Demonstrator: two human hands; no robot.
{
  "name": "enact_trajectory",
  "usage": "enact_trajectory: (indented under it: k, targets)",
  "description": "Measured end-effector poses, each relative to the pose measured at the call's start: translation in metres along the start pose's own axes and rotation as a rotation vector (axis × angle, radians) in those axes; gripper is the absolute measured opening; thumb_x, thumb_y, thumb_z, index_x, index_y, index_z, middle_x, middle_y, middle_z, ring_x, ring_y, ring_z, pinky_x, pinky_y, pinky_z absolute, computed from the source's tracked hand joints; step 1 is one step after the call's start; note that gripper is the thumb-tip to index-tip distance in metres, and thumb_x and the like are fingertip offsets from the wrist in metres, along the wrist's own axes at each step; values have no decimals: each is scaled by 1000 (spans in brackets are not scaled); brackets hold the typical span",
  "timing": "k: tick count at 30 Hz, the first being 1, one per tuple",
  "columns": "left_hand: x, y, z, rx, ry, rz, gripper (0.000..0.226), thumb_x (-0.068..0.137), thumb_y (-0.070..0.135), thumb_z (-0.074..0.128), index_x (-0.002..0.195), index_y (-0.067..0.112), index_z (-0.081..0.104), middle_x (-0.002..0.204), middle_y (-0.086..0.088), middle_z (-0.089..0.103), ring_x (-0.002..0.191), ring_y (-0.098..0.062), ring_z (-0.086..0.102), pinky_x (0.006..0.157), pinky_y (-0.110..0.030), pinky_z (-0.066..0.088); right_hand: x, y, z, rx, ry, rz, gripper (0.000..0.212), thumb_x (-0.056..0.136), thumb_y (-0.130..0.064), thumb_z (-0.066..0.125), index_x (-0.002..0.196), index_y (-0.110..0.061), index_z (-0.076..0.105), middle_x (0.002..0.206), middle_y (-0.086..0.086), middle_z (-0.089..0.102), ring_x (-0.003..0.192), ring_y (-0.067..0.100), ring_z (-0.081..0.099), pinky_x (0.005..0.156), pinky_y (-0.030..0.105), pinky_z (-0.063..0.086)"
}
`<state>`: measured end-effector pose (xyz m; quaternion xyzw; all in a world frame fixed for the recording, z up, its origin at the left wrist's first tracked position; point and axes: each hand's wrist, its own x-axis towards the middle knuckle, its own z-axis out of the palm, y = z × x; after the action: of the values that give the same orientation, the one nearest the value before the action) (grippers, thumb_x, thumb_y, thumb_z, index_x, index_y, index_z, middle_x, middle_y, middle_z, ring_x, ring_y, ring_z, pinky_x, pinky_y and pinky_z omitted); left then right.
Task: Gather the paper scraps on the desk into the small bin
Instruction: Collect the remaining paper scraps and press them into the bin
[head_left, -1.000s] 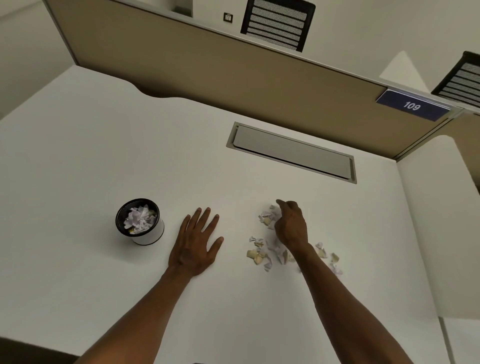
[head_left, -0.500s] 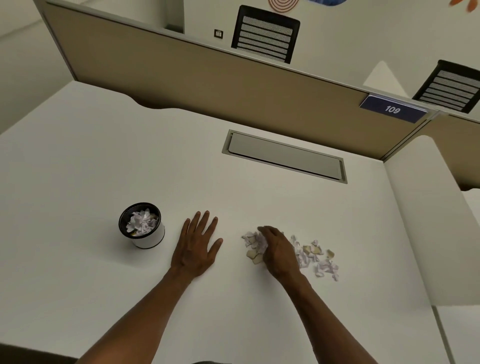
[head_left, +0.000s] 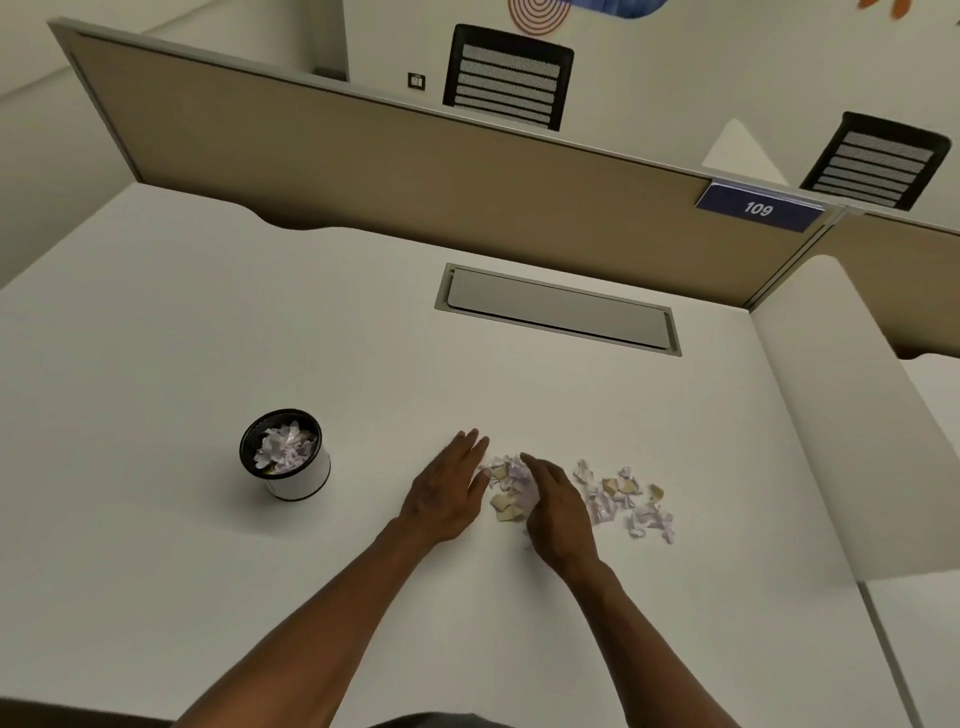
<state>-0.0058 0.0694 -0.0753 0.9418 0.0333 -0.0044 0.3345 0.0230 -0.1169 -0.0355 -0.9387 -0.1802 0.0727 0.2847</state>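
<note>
Neither hand grips anything: I see my left hand (head_left: 447, 493) and right hand (head_left: 558, 512) set on edge, fingers straight, cupping a small clump of paper scraps (head_left: 506, 486) between them on the desk (head_left: 208, 322). Left of both stands the small bin (head_left: 285, 457), scraps inside. More scraps (head_left: 628, 501) lie scattered right of my right hand.

The right hand (head_left: 558, 512) hides part of the paper scraps (head_left: 506, 486).

An office: a white desk (head_left: 208, 322) walled by a tan partition (head_left: 415, 171) with a "109" plate (head_left: 758, 209), mesh chairs (head_left: 509, 78) behind it.
</note>
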Motion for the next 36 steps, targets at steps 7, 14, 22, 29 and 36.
enact_trajectory:
  k: [7, 14, 22, 29, 36]
  targets:
    - [-9, 3, 6, 36, -62, 53, 64, 100, 49, 18, 158, 21, 22, 164, 4, 24, 154, -13, 11, 126, -31, 6, 14, 0, -12, 79, 142, 177, 74, 72, 10, 42, 141, -17, 49, 139, 7, 53, 125, 24, 52, 105, 36, 44]
    - [3, 18, -1, -21, -101, 85, 55, 107, 37, 29, 158, 22, 19, 165, 4, 22, 154, -11, 9, 125, -28, 7, -10, -1, -3, 79, -3, 70, 71, 76, 0, 39, 146, -17, 44, 140, 8, 56, 130, 25, 50, 106, 26, 36]
    - [-2, 32, 2, -109, -200, 93, 55, 108, 35, 34, 158, 23, 18, 165, 6, 19, 154, -8, 8, 119, -17, -1, -37, 22, -18, -24, 104, 281, 52, 88, -9, 52, 140, -14, 49, 138, 8, 53, 127, 25, 49, 100, 37, 46]
    - [-17, 33, -1, -186, -195, 78, 57, 105, 43, 39, 158, 32, 20, 158, 23, 19, 145, 8, 9, 115, -13, 9, -51, 1, 1, 11, -6, 140, 55, 92, -13, 50, 146, -9, 40, 132, 9, 55, 119, 27, 54, 94, 30, 46]
    - [-16, 14, -21, -162, -162, -6, 62, 103, 51, 38, 158, 33, 17, 164, 15, 21, 151, -2, 17, 120, -20, 14, -57, 5, -13, -182, -130, 270, 117, 70, -77, 63, 156, -17, 11, 149, 6, 35, 132, 24, 44, 97, 34, 48]
